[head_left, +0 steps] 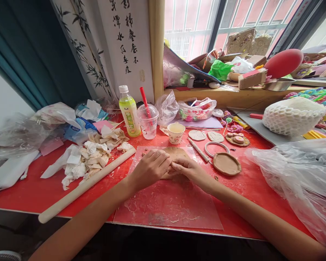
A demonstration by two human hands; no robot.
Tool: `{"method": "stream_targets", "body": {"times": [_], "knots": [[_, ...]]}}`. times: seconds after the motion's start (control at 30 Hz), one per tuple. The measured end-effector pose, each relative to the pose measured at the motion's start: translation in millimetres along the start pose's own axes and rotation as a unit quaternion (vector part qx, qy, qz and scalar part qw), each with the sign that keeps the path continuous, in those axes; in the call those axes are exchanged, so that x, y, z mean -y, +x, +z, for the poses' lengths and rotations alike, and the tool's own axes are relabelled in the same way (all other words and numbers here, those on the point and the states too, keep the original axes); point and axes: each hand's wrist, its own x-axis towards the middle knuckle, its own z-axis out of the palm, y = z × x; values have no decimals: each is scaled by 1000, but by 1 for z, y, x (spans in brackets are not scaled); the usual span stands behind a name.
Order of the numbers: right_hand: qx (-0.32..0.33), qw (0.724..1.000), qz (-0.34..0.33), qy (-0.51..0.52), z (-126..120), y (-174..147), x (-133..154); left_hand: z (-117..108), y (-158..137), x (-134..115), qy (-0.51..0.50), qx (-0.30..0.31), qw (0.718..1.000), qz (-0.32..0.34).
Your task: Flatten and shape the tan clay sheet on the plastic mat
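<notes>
My left hand point(152, 166) and my right hand point(188, 169) meet over a flat brown clay slab point(179, 153). Fingers of both hands are closed, their tips pressed together; whatever is between them is too small and hidden to make out. Part of the slab is covered by the hands. It lies on a clear plastic sheet point(168, 210). Right of my hands are a round clay disc with a raised rim point(227, 164), a ring point(216, 148) and a thin clay-smeared stick tool point(199, 150). Two pale clay discs point(197, 135) and a decorated clay piece point(237, 139) lie behind them.
A paper cup point(176, 134), a plastic cup with red straw point(149, 125) and a drink bottle point(129, 113) stand behind my hands. Left lie a long rolling pin point(88, 185) and crumpled tissues point(89, 157). A plastic bag point(290, 177) covers the right side.
</notes>
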Motion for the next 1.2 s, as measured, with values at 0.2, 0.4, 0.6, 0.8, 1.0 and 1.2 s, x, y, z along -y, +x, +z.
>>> {"method": "stream_targets", "body": {"times": [0.2, 0.4, 0.6, 0.8, 1.0, 1.2], "knots": [[2, 1000, 12, 26, 1, 0, -1, 0, -3, -1, -1, 0, 1000, 4], [19, 999, 21, 44, 2, -2, 2, -3, -3, 0, -1, 9, 1000, 11], [43, 997, 32, 54, 1, -3, 1, -3, -1, -2, -5, 12, 1000, 16], [52, 998, 31, 30, -2, -2, -2, -6, -1, -2, -3, -3, 999, 34], [55, 998, 14, -8, -3, -3, 2, -9, 0, 1, 37, -9, 997, 67], [37, 997, -10, -68, -3, -4, 13, -6, -1, 0, 26, -25, 999, 27]]}}
